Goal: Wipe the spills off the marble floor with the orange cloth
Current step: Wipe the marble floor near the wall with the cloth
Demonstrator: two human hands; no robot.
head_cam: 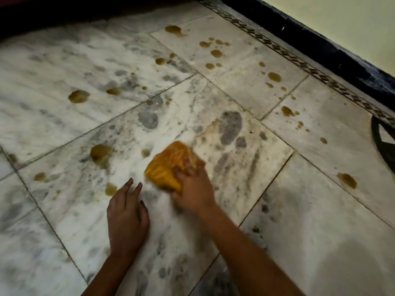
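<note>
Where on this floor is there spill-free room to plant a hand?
Free: the marble floor on the near side, right of the right hand, and the near corner left of the left hand. Crowded: brown spills dot the tile left of the orange cloth and the far tile by the patterned border.

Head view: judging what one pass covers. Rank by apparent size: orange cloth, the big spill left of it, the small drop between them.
1. orange cloth, partly under the right hand.
2. big spill.
3. small drop.
All lie similarly near.
</note>
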